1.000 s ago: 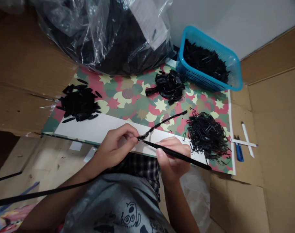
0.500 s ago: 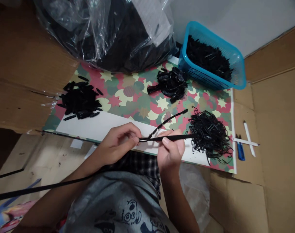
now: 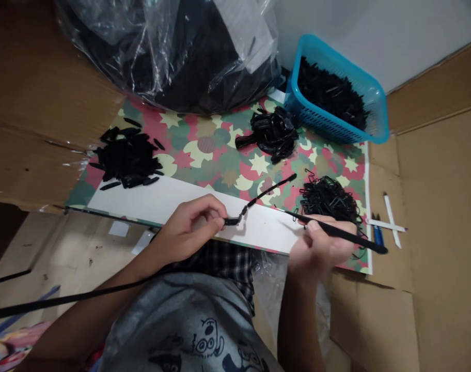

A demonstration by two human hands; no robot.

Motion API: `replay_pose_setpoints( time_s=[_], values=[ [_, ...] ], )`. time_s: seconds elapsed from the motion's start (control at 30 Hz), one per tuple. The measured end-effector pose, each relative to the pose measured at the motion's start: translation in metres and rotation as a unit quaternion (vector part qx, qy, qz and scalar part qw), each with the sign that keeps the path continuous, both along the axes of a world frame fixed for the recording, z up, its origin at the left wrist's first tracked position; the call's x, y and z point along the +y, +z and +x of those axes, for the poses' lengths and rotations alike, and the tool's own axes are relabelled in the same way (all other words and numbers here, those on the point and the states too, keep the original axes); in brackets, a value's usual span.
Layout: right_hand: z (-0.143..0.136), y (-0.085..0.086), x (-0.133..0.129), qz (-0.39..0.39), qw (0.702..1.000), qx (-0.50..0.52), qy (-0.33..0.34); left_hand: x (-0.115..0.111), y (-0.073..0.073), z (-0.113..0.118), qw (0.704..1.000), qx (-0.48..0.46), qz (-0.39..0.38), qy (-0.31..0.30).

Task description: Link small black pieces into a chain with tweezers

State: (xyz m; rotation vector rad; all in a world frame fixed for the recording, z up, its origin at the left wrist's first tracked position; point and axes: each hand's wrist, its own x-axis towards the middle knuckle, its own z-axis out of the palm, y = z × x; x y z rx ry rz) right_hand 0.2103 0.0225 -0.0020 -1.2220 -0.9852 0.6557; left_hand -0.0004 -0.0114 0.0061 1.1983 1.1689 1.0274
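The hands are apart. The left hand (image 3: 194,227) is pinched, thumb to fingers, on the near end of the black chain (image 3: 264,195), which runs from it toward 2 o'clock over the counter (image 3: 220,150), bending close to the fingertips before it straightens.

At 3 o'clock from the left hand, the right hand (image 3: 324,243), a little blurred, is clasped around a black rod (image 3: 347,237). The rod is tilted, its thin end toward 10 o'clock and its thick end toward 4, clear of the chain. A loose clip (image 3: 295,214) lies just by the thin part.

The clips (image 3: 330,199) sit in a tangle at 12 o'clock from the right hand, partly hidden by it. At 3 o'clock are two crossed white sticks (image 3: 392,219), a blue tool (image 3: 378,232) beside them.

From the left hand, a pile (image 3: 129,157) of black slivers lies between 10 and 11 o'clock, a clear bag (image 3: 173,62) of dark stuff at 12, a glossy black heap (image 3: 272,133) at 1, and beyond that a blue basket (image 3: 336,93) holding black pieces.
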Motion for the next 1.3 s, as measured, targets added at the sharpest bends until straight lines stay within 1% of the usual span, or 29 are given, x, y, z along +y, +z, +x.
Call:
replay_pose_setpoints(
  time_s=[0.07, 0.17, 0.3, 0.37, 0.43, 0.5, 0.57, 0.6, 0.63, 0.7, 0.77, 0.8, 0.93, 1.07, 1.2, 1.3],
  values=[
    [0.016, -0.005, 0.004, 0.027, 0.994, -0.088, -0.057, 0.000, -0.001, 0.000, 1.000, 0.003, -0.001, 0.006],
    [0.036, -0.014, 0.005, 0.016, 0.982, -0.170, -0.079, 0.000, -0.002, 0.000, 1.000, 0.024, -0.008, 0.008],
    [0.055, -0.025, -0.004, -0.008, 0.959, -0.274, -0.066, -0.001, -0.001, 0.001, 0.999, 0.040, -0.011, 0.018],
    [0.060, -0.028, -0.012, -0.009, 0.946, -0.321, -0.042, -0.001, 0.000, 0.001, 0.999, 0.045, -0.015, 0.021],
    [0.062, -0.028, -0.020, 0.000, 0.940, -0.342, -0.014, -0.001, 0.000, 0.001, 0.998, 0.052, -0.018, 0.022],
    [0.061, -0.026, -0.026, 0.025, 0.942, -0.335, -0.007, 0.000, 0.000, 0.001, 0.998, 0.055, -0.015, 0.021],
    [0.060, -0.025, -0.028, 0.046, 0.951, -0.305, -0.020, 0.000, 0.000, 0.001, 0.998, 0.052, -0.012, 0.019],
    [0.060, -0.025, -0.027, 0.044, 0.957, -0.284, -0.031, 0.000, 0.000, 0.001, 0.998, 0.051, -0.013, 0.019],
    [0.060, -0.025, -0.025, 0.024, 0.965, -0.257, -0.044, 0.000, 0.000, 0.001, 0.999, 0.050, -0.014, 0.019],
    [0.063, -0.026, -0.020, -0.057, 0.976, -0.201, -0.060, 0.000, 0.000, 0.001, 0.998, 0.048, -0.016, 0.024],
    [0.067, -0.026, -0.014, -0.132, 0.976, -0.159, -0.067, -0.001, 0.000, 0.002, 0.998, 0.046, -0.016, 0.031],
    [0.069, -0.026, -0.011, -0.151, 0.975, -0.146, -0.074, -0.002, 0.000, 0.003, 0.998, 0.045, -0.017, 0.034],
    [0.074, -0.019, -0.006, -0.161, 0.975, -0.112, -0.104, -0.003, 0.000, 0.004, 0.998, 0.042, -0.013, 0.037],
    [0.079, -0.011, -0.008, -0.202, 0.975, -0.058, -0.079, -0.002, -0.001, 0.003, 0.998, 0.043, -0.015, 0.039],
    [0.090, -0.008, -0.010, -0.263, 0.961, -0.054, -0.062, -0.001, -0.002, 0.002, 0.998, 0.048, -0.003, 0.028],
    [0.099, -0.007, -0.011, -0.262, 0.963, -0.026, -0.057, -0.001, 0.000, 0.002, 0.998, 0.046, -0.002, 0.035]
  ],
)
